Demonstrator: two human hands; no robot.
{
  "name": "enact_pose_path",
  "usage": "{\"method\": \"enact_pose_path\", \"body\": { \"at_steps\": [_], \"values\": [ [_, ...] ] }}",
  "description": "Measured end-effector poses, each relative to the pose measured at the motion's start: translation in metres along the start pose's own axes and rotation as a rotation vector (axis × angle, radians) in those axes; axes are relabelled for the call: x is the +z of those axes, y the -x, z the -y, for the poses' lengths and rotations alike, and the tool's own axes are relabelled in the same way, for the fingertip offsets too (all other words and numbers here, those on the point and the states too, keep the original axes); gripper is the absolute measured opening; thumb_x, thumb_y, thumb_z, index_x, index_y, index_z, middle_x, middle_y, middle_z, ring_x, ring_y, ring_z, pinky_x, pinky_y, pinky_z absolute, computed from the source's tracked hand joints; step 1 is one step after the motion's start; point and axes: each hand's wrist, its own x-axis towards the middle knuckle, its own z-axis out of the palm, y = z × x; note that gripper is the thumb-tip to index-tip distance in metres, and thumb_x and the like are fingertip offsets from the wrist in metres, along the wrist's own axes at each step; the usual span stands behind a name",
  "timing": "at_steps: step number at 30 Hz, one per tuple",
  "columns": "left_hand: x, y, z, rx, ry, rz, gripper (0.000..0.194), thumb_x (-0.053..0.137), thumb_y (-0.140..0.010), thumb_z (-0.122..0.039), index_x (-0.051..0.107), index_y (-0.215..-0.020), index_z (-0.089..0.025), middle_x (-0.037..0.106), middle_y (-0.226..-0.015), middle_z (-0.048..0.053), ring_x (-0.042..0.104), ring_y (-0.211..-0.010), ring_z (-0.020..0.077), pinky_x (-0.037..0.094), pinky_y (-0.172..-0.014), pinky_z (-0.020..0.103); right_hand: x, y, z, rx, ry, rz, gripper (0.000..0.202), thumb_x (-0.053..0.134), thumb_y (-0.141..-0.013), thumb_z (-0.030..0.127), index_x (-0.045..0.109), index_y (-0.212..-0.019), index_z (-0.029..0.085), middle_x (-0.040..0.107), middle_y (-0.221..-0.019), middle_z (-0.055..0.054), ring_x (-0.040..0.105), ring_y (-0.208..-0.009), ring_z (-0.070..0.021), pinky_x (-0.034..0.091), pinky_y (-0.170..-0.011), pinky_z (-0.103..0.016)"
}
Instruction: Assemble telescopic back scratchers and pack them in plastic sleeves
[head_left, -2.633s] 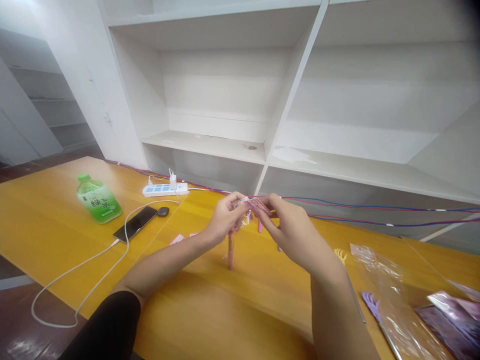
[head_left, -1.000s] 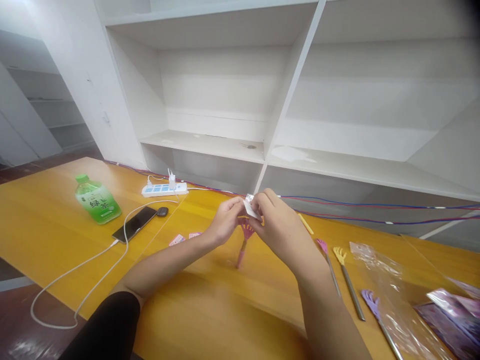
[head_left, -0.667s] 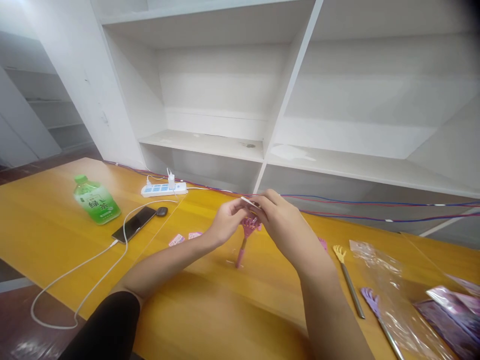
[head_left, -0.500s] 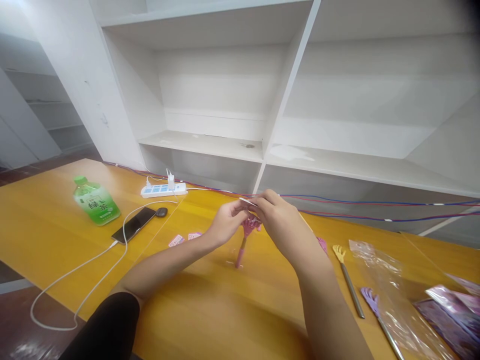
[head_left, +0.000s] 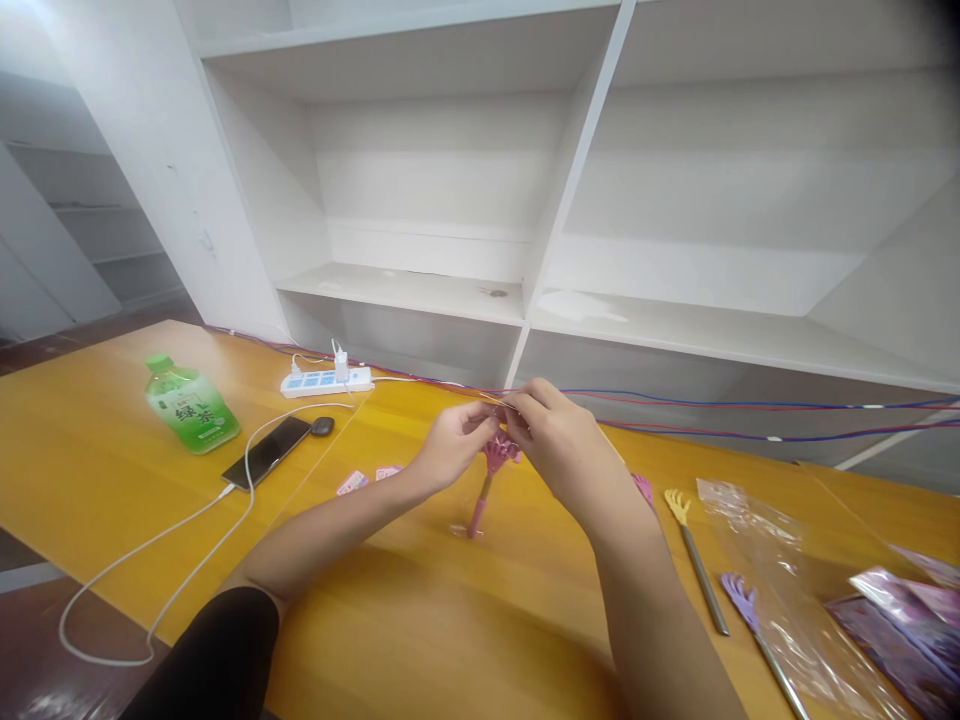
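A pink back scratcher [head_left: 481,498] with a hand-shaped head hangs upright below my fingers, its handle end low over the table. Glints around it suggest a clear plastic sleeve. My left hand [head_left: 454,443] pinches at the top of that sleeve, just above the scratcher's head. From the other side my right hand [head_left: 551,432] closes its fingers at the same spot, on a thin pale edge that looks like a card. The fingers partly hide what they grip. Two small pink printed cards [head_left: 352,483] lie on the table near my left forearm.
Right of my arm lie a yellow back scratcher [head_left: 697,562], a purple one [head_left: 763,640], clear plastic bags [head_left: 795,590] and purple packets [head_left: 900,640]. At left are a green tea bottle [head_left: 192,408], a phone [head_left: 268,452], a charging cable [head_left: 244,535] and a power strip [head_left: 327,381].
The white card edge between my fingers has tilted and now shows only as a thin line. My fingers have shifted slightly; the scratcher's lower end has swung a little left.
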Motion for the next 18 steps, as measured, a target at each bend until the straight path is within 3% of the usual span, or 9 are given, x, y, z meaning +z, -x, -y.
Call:
{"method": "enact_pose_path", "body": {
  "at_steps": [7,13,16,18],
  "values": [
    [0.0,-0.001,0.004,0.025,0.005,-0.016,0.041,0.073,-0.092,-0.054,0.066,-0.099,-0.014,0.073,-0.082,0.006,0.072,-0.072,0.0171,0.059,-0.074,0.03,0.009,0.0,-0.005,-0.046,-0.002,-0.101,0.026,0.042,-0.102,0.013,0.068,-0.106,0.016,0.064,-0.1,-0.009,0.056,-0.075,-0.0142,0.035,-0.062,-0.026],
    [0.003,0.003,0.006,0.028,0.018,-0.044,0.038,0.072,-0.094,-0.048,0.054,-0.109,-0.019,0.069,-0.083,0.002,0.072,-0.07,0.0166,0.06,-0.069,0.031,-0.008,0.001,-0.009,0.001,-0.016,-0.2,0.024,0.044,-0.103,0.016,0.068,-0.103,0.018,0.067,-0.102,-0.009,0.059,-0.076,-0.0149,0.041,-0.065,-0.026],
    [0.003,0.008,0.001,0.028,0.02,-0.02,0.05,0.072,-0.094,-0.038,0.042,-0.133,-0.027,0.069,-0.101,0.002,0.07,-0.063,0.0129,0.056,-0.057,0.024,-0.019,0.002,-0.014,-0.028,-0.028,-0.23,0.02,0.048,-0.103,0.015,0.067,-0.102,0.018,0.068,-0.101,-0.006,0.06,-0.075,-0.0136,0.042,-0.065,-0.026],
    [0.003,0.011,-0.004,0.055,-0.016,0.018,0.05,0.067,-0.095,-0.029,0.042,-0.138,-0.032,0.066,-0.119,0.005,0.067,-0.059,0.0087,0.054,-0.055,0.023,-0.024,0.002,-0.016,-0.051,-0.044,-0.259,0.018,0.05,-0.103,0.015,0.067,-0.104,0.019,0.069,-0.102,-0.005,0.061,-0.075,-0.0126,0.044,-0.065,-0.025]
  ]
}}
